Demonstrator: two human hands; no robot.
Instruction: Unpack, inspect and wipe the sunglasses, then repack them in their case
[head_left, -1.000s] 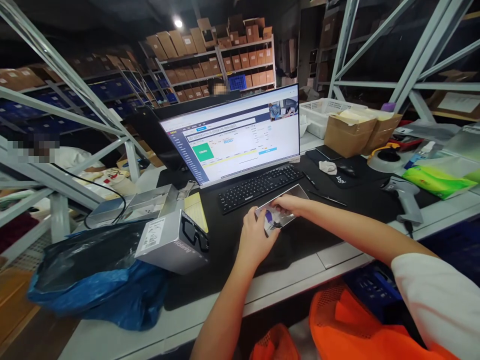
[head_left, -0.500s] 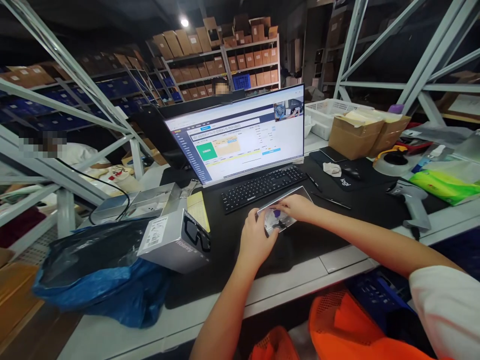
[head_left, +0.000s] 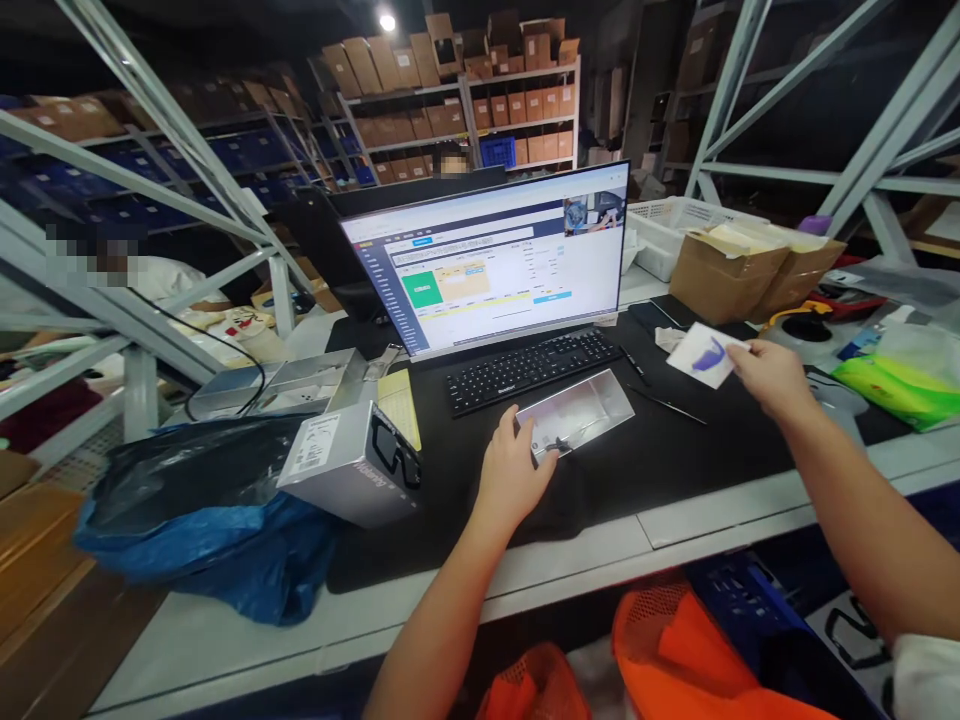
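Note:
My left hand [head_left: 516, 462] grips the near left end of a flat, shiny silver-grey package [head_left: 589, 412], fingers along one edge and thumb on the other. A small dark piece shows beside the thumb; I cannot make out what it is. Held up at the right, clear of the package, is a white square card [head_left: 703, 356] with a purple shape on it. My right hand [head_left: 772, 378] pinches this card by its right edge. To the left of my left hand stands a silver box [head_left: 349, 465] with black glasses pictured on its end and a white label on top.
A keyboard [head_left: 536, 368] and a monitor [head_left: 495, 265] stand behind the package. Two thin dark tools lie right of it. A blue bag [head_left: 202, 555] is at the left, cardboard boxes [head_left: 724, 275] and a tape dispenser [head_left: 802, 325] at the right. Two people are beyond the desk.
My right hand has left the package and moved right with the white card, which earlier lay over the package. My left hand still grips the package, whose surface is now more exposed.

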